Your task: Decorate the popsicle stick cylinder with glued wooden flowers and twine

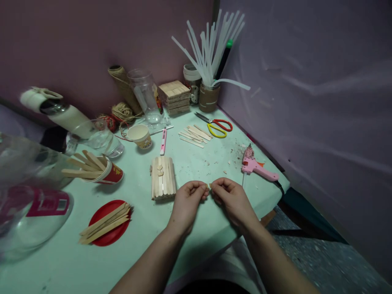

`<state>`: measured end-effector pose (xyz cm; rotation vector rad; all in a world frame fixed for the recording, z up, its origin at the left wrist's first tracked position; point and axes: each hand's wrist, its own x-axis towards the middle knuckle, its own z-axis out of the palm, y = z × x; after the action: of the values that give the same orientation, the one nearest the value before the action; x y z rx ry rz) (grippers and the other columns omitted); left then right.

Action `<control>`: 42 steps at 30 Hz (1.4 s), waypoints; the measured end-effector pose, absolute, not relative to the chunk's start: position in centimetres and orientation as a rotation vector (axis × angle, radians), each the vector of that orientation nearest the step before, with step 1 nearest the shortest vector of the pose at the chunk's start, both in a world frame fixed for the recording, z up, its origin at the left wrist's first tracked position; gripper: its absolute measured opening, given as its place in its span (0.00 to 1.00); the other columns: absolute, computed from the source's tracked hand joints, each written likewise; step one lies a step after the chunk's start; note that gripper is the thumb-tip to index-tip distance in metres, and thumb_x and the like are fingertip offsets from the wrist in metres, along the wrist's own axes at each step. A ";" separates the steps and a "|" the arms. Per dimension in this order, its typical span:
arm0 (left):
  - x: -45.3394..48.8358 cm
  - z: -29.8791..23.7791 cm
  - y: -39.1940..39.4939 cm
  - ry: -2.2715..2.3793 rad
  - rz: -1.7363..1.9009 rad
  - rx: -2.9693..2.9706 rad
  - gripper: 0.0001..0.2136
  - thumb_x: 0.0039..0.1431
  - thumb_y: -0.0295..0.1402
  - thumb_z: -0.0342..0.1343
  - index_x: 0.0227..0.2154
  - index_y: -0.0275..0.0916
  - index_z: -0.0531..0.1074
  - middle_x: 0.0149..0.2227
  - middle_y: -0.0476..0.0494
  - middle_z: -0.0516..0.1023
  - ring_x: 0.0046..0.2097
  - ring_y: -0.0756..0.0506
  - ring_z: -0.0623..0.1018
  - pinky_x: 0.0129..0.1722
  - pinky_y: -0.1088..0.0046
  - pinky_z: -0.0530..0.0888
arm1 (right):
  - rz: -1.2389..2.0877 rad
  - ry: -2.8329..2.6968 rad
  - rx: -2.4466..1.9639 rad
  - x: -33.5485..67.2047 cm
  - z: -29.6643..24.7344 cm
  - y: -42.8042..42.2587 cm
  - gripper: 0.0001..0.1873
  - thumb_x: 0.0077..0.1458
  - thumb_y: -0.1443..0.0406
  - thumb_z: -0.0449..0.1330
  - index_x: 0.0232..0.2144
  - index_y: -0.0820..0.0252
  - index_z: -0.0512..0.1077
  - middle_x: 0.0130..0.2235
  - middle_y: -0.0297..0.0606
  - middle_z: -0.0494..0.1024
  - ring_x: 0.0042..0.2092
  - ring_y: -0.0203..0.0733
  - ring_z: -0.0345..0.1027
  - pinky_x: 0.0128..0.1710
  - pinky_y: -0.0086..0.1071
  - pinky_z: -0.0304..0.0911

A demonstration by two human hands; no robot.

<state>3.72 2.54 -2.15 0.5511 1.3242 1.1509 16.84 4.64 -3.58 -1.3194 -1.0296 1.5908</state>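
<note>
My left hand (190, 202) and my right hand (232, 199) meet fingertip to fingertip above the table's front part, each closed in a pinch. A tiny pale wooden piece (210, 185) shows at my right fingertips, and a similar bit peeks out of my left pinch; whether they are one piece I cannot tell. Just left of my left hand lies a small box-like craft stick piece (163, 177) with little wooden bits stuck on its top. Beyond my right hand a pink hot glue gun (255, 165) rests on its side, its nozzle pointing away.
Scissors (216, 124), loose craft sticks (196, 134) and a pink utility knife (163, 141) lie farther back. A paper cup (112, 173) of sticks and a red plate (114, 236) stand left. Glue sticks rise from a jar (208, 98). Clear plastic bottles crowd the left edge.
</note>
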 end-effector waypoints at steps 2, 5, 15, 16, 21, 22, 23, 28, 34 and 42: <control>3.8 -2.1 2.5 1.290 1.160 0.519 0.10 0.46 0.35 0.65 0.30 0.33 0.75 0.27 0.47 0.77 0.29 0.52 0.73 0.34 0.74 0.69 | 1.605 -1.026 -1.319 16.8 -3.5 4.6 0.12 0.49 0.58 0.66 0.25 0.61 0.71 0.19 0.27 0.66 0.21 0.31 0.54 0.22 0.28 0.48; 3.8 -2.1 2.4 1.260 1.162 0.485 0.11 0.46 0.35 0.66 0.30 0.34 0.75 0.27 0.47 0.77 0.29 0.52 0.73 0.34 0.75 0.68 | 1.622 -1.020 -1.317 16.7 -3.2 4.6 0.13 0.48 0.57 0.66 0.24 0.60 0.71 0.19 0.27 0.66 0.21 0.31 0.53 0.22 0.28 0.48; 3.8 -1.8 2.3 1.239 1.151 0.476 0.10 0.46 0.33 0.66 0.30 0.33 0.76 0.26 0.47 0.76 0.29 0.53 0.72 0.33 0.76 0.68 | 1.634 -1.042 -1.309 17.0 -3.5 4.6 0.11 0.49 0.58 0.65 0.25 0.60 0.71 0.19 0.27 0.66 0.21 0.31 0.53 0.22 0.28 0.47; 3.8 -1.8 2.3 1.238 1.149 0.473 0.10 0.45 0.33 0.66 0.29 0.33 0.76 0.26 0.47 0.76 0.29 0.53 0.72 0.33 0.76 0.68 | 1.635 -1.044 -1.309 17.1 -3.6 4.6 0.11 0.49 0.58 0.65 0.25 0.60 0.71 0.19 0.27 0.66 0.21 0.31 0.53 0.22 0.28 0.47; 3.8 -1.8 2.3 1.251 1.137 0.455 0.11 0.44 0.33 0.67 0.29 0.32 0.76 0.26 0.47 0.77 0.29 0.53 0.73 0.33 0.76 0.68 | 1.632 -1.061 -1.310 17.1 -3.6 4.6 0.12 0.48 0.57 0.65 0.25 0.60 0.70 0.19 0.27 0.66 0.21 0.31 0.53 0.21 0.28 0.46; 3.8 -1.8 2.3 1.252 1.137 0.455 0.11 0.44 0.34 0.67 0.29 0.32 0.76 0.26 0.47 0.77 0.29 0.52 0.73 0.33 0.76 0.69 | 1.630 -1.068 -1.310 17.1 -3.6 4.6 0.12 0.49 0.57 0.65 0.25 0.60 0.70 0.19 0.26 0.66 0.21 0.31 0.53 0.21 0.28 0.46; 3.8 -1.9 2.3 1.254 1.137 0.456 0.11 0.44 0.34 0.67 0.29 0.32 0.76 0.26 0.46 0.77 0.29 0.52 0.73 0.33 0.75 0.69 | 1.626 -1.076 -1.312 17.1 -3.6 4.6 0.12 0.49 0.57 0.65 0.25 0.60 0.70 0.19 0.26 0.66 0.21 0.31 0.53 0.21 0.28 0.46; 3.8 -2.1 2.4 1.269 1.135 0.464 0.11 0.44 0.34 0.67 0.29 0.32 0.76 0.26 0.46 0.77 0.29 0.52 0.73 0.33 0.75 0.69 | 1.600 -1.121 -1.329 17.2 -3.6 4.6 0.12 0.50 0.58 0.64 0.25 0.60 0.70 0.19 0.27 0.66 0.21 0.31 0.53 0.21 0.27 0.47; 3.6 -1.5 2.1 1.338 1.123 0.526 0.10 0.43 0.34 0.67 0.27 0.33 0.76 0.25 0.44 0.77 0.29 0.50 0.74 0.33 0.73 0.70 | 1.523 -1.207 -1.362 17.2 -3.1 4.6 0.12 0.51 0.57 0.62 0.26 0.59 0.70 0.20 0.28 0.66 0.21 0.33 0.54 0.21 0.28 0.49; 2.4 -1.7 -0.4 1.389 1.069 0.626 0.11 0.47 0.38 0.64 0.28 0.34 0.75 0.24 0.48 0.75 0.28 0.50 0.72 0.31 0.74 0.68 | 1.015 -1.946 -1.536 16.4 -1.7 4.3 0.08 0.54 0.68 0.56 0.24 0.56 0.70 0.23 0.32 0.73 0.26 0.39 0.65 0.29 0.31 0.55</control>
<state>2.37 -0.40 -1.70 0.6260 1.3887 1.0687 16.42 4.25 -1.70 -1.5365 -1.9459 1.0146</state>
